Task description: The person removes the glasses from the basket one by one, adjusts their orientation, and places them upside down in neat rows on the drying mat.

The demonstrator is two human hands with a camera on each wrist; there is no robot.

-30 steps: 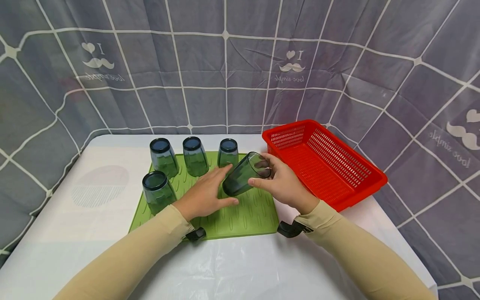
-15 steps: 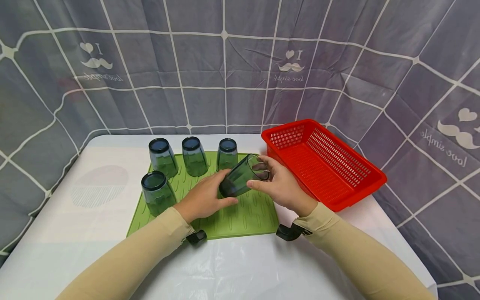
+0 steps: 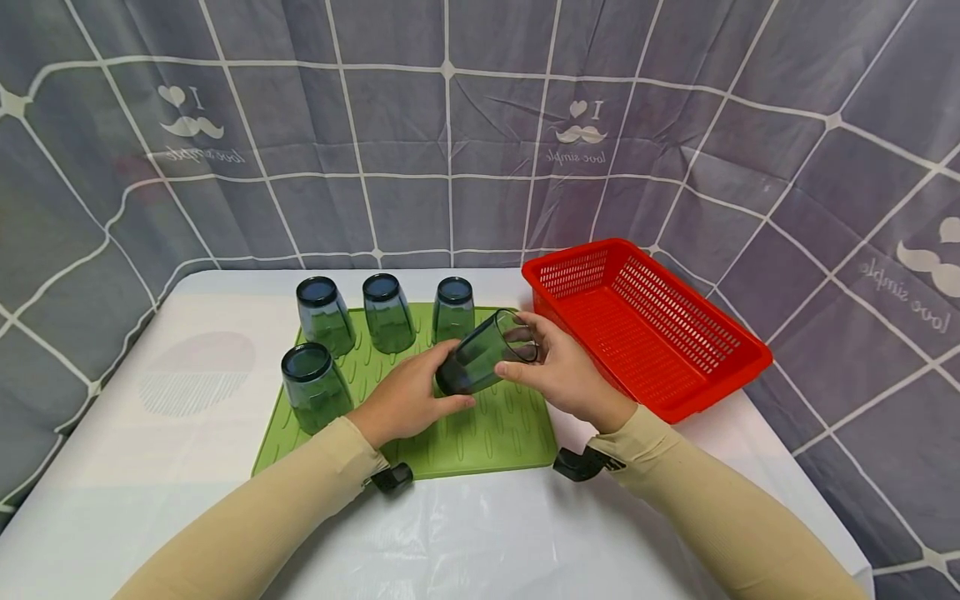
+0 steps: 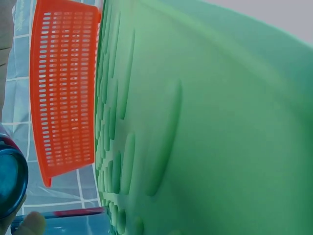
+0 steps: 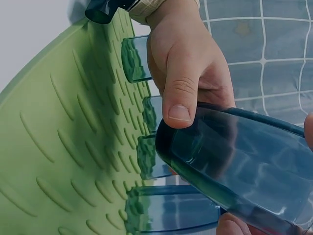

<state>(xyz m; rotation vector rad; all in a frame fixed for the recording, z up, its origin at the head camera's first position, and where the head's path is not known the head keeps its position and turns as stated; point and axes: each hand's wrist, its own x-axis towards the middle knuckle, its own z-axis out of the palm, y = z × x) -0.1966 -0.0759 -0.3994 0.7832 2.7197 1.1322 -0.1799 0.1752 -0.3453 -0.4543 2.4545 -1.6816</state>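
A tinted drinking glass (image 3: 474,358) is held tilted over the green drying mat (image 3: 495,442), its open rim toward the upper right. My left hand (image 3: 405,400) grips the thick base end; in the right wrist view that thumb lies on the edge of the glass (image 5: 244,161). My right hand (image 3: 566,371) holds the rim end, thumb on the near side and fingers behind, seen through the wall. Several matching glasses stand upside down on the mat: one front left (image 3: 317,392), the others along the back, such as the back-left glass (image 3: 327,318).
A red perforated plastic basket (image 3: 697,392) stands at the right, behind my right hand. White cloth covers the table (image 3: 480,542). A grey checked curtain (image 3: 405,125) hangs behind and around the table.
My left hand has closed from loosely spread fingers onto the glass's base. The glass has shifted slightly left and down, with my right hand keeping its hold on the rim end.
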